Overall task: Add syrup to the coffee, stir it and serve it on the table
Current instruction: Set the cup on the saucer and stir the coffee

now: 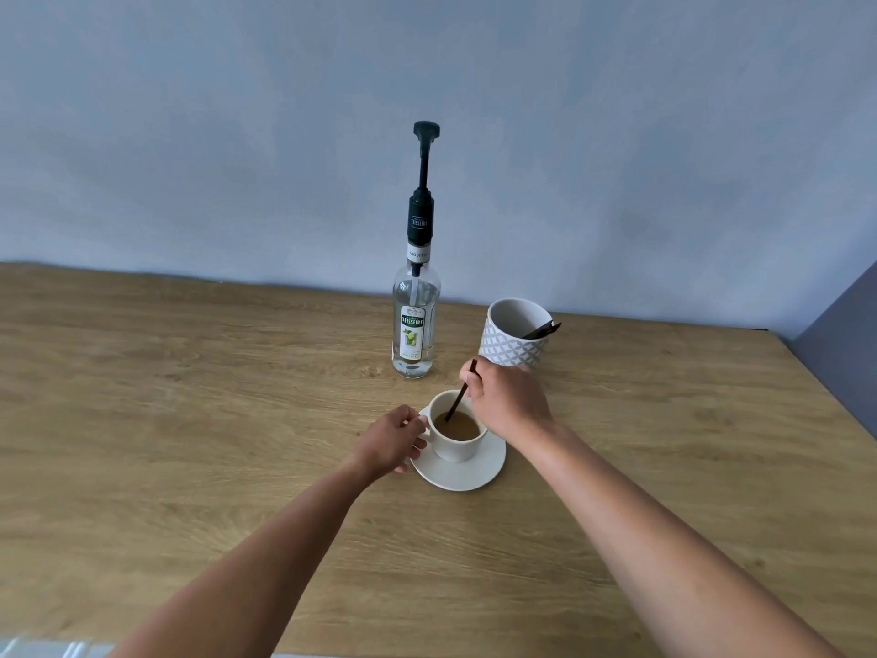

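A white coffee cup (456, 445) holding light brown coffee stands on a white saucer (467, 473) at the middle of the wooden table (190, 420). My left hand (394, 441) pinches the cup's handle on its left side. My right hand (505, 401) holds a dark stir stick (458, 396) near its top, and the stick's lower end dips into the coffee. Behind the cup stands a clear syrup bottle (416, 320) with a tall dark pump, upright and untouched.
A patterned grey-white mug (515, 337) with more dark sticks inside stands right of the bottle, just behind my right hand. A blue-grey wall runs along the table's far edge. The table's right edge slants at far right.
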`<state>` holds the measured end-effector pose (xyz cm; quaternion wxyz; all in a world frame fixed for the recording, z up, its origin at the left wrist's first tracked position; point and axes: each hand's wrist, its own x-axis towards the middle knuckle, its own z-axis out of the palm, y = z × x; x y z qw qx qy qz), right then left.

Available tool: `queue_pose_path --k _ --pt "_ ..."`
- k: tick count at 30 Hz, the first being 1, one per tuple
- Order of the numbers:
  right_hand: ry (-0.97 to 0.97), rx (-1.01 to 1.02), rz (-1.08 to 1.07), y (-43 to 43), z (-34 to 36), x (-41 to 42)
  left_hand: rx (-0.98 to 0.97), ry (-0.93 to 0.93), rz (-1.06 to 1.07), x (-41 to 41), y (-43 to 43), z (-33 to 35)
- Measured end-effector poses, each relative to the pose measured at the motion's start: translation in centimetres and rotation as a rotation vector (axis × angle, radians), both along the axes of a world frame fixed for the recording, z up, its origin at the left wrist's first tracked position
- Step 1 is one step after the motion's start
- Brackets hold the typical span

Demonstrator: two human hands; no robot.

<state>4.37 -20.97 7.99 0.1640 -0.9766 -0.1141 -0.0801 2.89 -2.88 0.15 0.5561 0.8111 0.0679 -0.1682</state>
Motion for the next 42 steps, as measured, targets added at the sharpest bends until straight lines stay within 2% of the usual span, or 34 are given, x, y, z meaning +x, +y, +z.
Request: queue_pose_path --k 5,10,17,23,29,37,42 --pt "-0.063 -0.028 -0.009 -0.6 0.2 -0.2 -0.002 -0.006 0.008 0.1 -0.1 0.0" --pt "0.080 0.067 -0.009 0.3 0.3 -0.3 -0.009 -0.001 0.006 0.1 0.0 -0.1" --pt "-0.080 -0.037 -0.025 -0.3 0.1 -0.2 -0.019 0.010 0.007 0.1 0.0 0.0" --pt "0.080 0.080 -0.016 0.2 0.3 -0.4 -0.010 0.008 0.006 0.0 -0.1 0.1" --pt "-0.113 -0.037 -0.015 -0.1 -0.1 -0.4 -0.013 0.002 0.007 -0.1 -0.2 0.3" --pt "-0.006 0.062 -0.006 0.2 -0.2 -0.5 -0.003 -0.005 0.017 -0.1 -0.3 0.1" --pt "-0.139 -0.014 -0.067 -0.2 -0.2 -0.7 -0.004 -0.006 0.019 0.0 -0.2 0.1"
